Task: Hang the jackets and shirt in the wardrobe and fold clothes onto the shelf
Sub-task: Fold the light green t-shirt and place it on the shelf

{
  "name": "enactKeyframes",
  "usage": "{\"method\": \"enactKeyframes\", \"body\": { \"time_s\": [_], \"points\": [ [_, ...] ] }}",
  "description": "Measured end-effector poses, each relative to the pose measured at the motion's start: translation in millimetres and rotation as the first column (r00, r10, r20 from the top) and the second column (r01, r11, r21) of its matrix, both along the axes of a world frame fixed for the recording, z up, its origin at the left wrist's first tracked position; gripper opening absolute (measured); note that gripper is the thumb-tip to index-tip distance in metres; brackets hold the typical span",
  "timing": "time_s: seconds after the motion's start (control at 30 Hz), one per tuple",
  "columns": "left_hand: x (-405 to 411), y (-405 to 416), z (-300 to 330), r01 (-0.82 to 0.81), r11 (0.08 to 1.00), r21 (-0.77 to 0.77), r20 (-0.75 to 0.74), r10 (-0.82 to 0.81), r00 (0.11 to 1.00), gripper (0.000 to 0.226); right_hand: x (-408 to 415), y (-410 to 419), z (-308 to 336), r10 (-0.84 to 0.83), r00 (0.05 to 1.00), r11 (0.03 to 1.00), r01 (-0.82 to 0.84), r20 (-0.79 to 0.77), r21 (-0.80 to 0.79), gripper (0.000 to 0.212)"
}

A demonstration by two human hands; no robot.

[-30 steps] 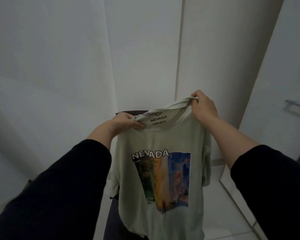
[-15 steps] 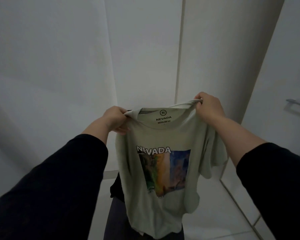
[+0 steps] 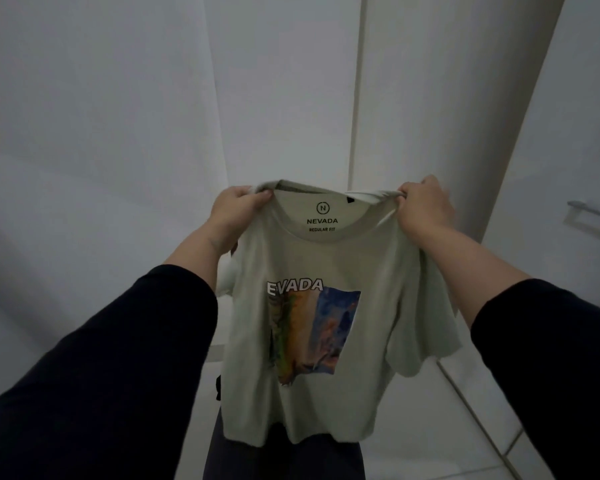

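Pale-green T-shirt (image 3: pixel 329 258) hanging lengthwise, collar up, shoulders pinched in left hand (image 3: pixel 238 211) and right hand (image 3: pixel 425 207) grip.

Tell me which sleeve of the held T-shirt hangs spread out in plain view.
The sleeve below the right hand: on the pale green printed T-shirt it fans out wide, while the one below the left hand is mostly hidden behind the forearm.

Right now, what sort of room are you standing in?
Probably a bedroom or dressing area at a built-in wardrobe. Tall white wardrobe doors fill the view, one at the right has a metal handle, and both hands hold up a pale green Nevada T-shirt by its shoulders.
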State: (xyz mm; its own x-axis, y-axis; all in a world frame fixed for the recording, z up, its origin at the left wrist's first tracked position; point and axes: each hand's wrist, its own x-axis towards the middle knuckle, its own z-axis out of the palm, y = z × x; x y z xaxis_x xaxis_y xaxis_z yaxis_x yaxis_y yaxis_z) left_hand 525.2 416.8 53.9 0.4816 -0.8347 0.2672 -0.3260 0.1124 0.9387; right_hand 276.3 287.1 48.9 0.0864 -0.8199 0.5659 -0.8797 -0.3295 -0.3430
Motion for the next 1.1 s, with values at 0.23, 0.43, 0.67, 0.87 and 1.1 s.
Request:
{"method": "enactKeyframes", "body": {
  "time_s": [0.23,0.43,0.67,0.87,1.1],
  "points": [
    [3,-4,0,0.08,0.996,0.045,0.122,-0.085,0.989,0.028,2,-6,-8,-0.104,0.993,0.974,0.093,0.046,0.206,0.029],
    [24,-6,-25,-0.398,0.89,0.225,0.754,0.1,0.649,0.017,10,0,-20,0.022,0.975,0.94,-0.096,0.222,0.328,0.024],
    [20,-16,-28,-0.375,0.921,0.108,0.353,0.318,0.88,0.038,23,8,-11,0.053,0.919,0.945,-0.172,0.392,0.277,0.021],
    [9,-13,-15,-0.03,0.998,-0.058,-0.116,0.023,0.993,0.024,7,3,-3,0.041,0.922,0.942,-0.164,0.385,0.294,0.024],
    [-10,-14,8,0.13,0.975,-0.18,-0.396,-0.192,0.898,0.019,20,8,2,0.072,0.756,0.874,-0.362,0.65,0.325,0.02]
  ]
}}
